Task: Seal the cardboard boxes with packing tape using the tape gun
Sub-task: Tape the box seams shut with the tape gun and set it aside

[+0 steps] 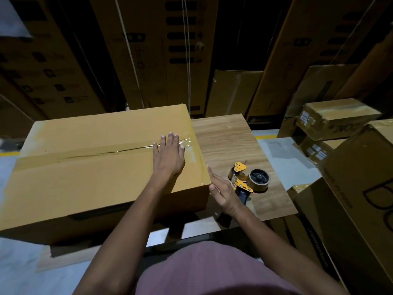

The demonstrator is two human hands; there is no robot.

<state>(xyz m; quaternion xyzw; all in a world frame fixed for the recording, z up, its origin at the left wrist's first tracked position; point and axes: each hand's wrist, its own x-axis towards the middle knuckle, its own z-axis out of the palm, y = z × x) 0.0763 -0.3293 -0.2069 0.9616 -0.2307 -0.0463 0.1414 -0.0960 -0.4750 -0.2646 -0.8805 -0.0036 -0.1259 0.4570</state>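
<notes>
A large cardboard box (89, 173) lies on a wooden table (229, 141), its top seam covered by a strip of clear packing tape (127, 149). My left hand (169, 156) presses flat on the tape near the box's right end, fingers straight. My right hand (223, 192) touches the box's right side at its near corner, fingers extended. The tape gun (248, 179), orange and black with a roll of tape, lies on the table just right of my right hand, held by neither hand.
Tall cardboard cartons (148, 50) stand along the back. More boxes are stacked at the right (340, 120) and near right (361, 199). The table's bare wooden part lies right of the box. Pale floor with a yellow line shows at the left.
</notes>
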